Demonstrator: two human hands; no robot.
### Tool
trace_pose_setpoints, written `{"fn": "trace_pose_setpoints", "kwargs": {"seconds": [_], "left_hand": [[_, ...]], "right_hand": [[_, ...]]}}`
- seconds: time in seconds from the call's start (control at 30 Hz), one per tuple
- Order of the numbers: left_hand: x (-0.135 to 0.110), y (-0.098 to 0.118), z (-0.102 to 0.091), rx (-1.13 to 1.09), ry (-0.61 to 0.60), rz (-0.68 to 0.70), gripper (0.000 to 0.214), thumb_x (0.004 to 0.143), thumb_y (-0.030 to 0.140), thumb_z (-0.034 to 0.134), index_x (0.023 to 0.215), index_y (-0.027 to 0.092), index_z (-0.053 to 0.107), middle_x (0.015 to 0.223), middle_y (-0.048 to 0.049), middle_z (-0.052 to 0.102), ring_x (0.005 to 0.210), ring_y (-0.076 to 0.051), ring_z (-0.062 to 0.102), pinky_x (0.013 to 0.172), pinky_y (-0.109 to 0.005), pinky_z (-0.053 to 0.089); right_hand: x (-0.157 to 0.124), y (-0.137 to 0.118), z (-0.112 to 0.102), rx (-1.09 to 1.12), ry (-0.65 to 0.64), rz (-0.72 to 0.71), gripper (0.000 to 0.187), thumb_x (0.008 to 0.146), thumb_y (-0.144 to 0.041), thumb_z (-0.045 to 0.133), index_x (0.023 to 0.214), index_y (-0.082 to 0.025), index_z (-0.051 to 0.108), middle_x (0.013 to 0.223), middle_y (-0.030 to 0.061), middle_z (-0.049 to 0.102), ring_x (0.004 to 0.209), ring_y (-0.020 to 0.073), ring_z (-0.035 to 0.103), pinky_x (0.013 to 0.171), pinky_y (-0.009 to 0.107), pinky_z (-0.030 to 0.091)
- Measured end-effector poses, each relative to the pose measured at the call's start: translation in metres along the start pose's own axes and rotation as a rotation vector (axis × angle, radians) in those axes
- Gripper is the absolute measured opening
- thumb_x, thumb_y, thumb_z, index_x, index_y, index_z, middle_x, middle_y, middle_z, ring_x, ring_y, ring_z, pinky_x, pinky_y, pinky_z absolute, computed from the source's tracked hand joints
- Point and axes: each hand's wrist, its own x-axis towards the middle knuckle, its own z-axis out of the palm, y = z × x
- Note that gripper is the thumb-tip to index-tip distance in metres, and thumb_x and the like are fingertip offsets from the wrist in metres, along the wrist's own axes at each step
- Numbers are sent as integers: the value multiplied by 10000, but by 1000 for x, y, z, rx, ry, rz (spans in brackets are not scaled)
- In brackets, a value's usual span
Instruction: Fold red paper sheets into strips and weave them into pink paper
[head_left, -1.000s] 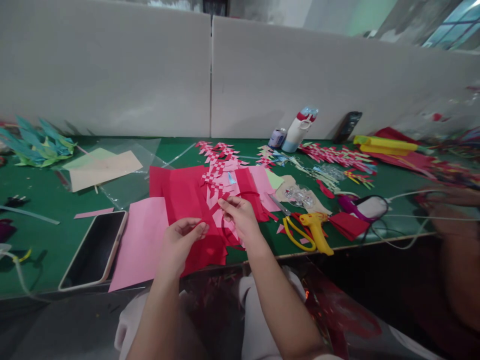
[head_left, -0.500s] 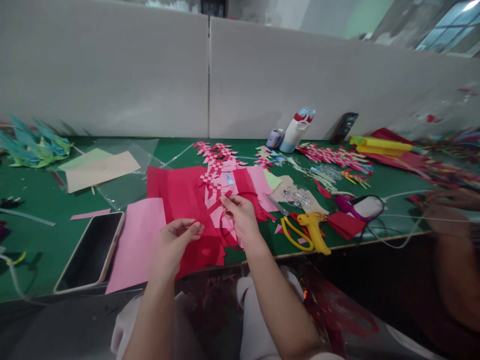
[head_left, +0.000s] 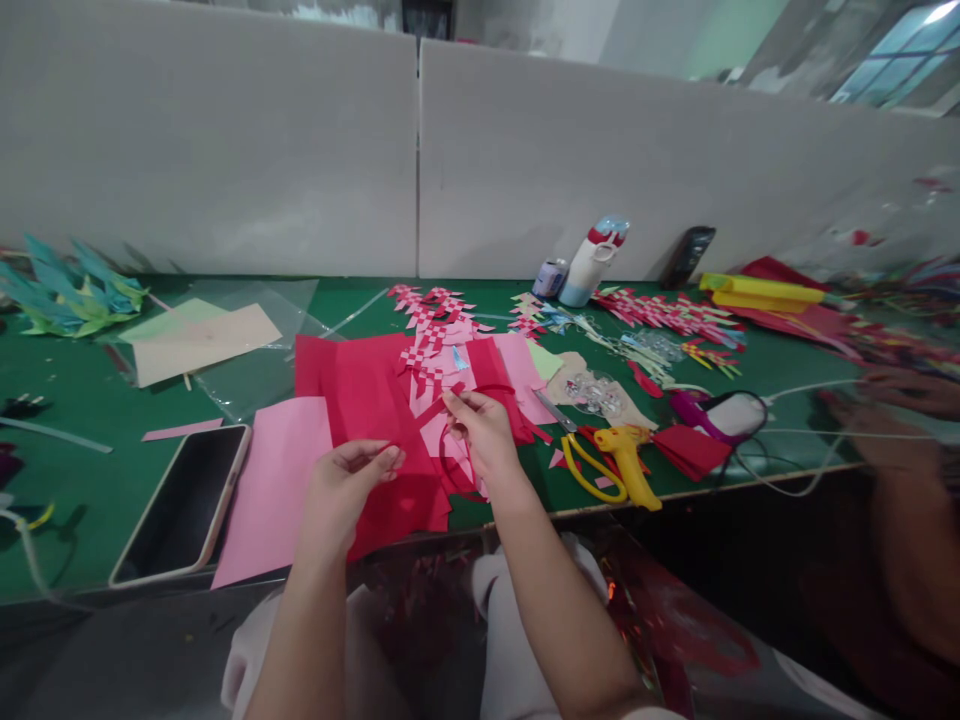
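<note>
Above the red paper sheets, my left hand pinches what looks like one end of a thin red paper strip. My right hand grips the strip farther along, thumb against fingers, so it runs slanting between both hands. From the right hand a curled length of red strip hangs down over pink paper. Just beyond the hands lie woven red-and-pink checked paper pieces. A pink sheet lies under and left of my left hand.
Right of my hands lie yellow-handled scissors and a yellow glue gun. A phone lies at the left. A bottle and a can stand near the partition. Another person's blurred hands work at the right edge.
My left hand has shifted very slightly left, while my right hand stays nearly still. The other person's hands at the right have moved a little.
</note>
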Motion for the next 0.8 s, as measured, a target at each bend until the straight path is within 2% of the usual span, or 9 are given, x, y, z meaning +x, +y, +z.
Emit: {"fn": "trace_pose_setpoints", "kwargs": {"seconds": [0.33,0.8], "left_hand": [[2,0,-2,-7,-11,-23,440,416,387,896,707,111,714,631,-56,730,575,-131,661,607,-236,555],[2,-1,-5,48,-79,-13,380,470,415,874,657,126,713,591,-57,714,585,-162,679,571,-241,559]], "right_hand": [[0,0,-1,-16,-6,-6,307,598,-393,802,614,-144,624,523,-35,531,446,42,402,413,187,286],[1,2,-2,0,-7,-45,288,588,-359,810,569,-138,625,507,-26,539,423,37,394,397,185,270]]}}
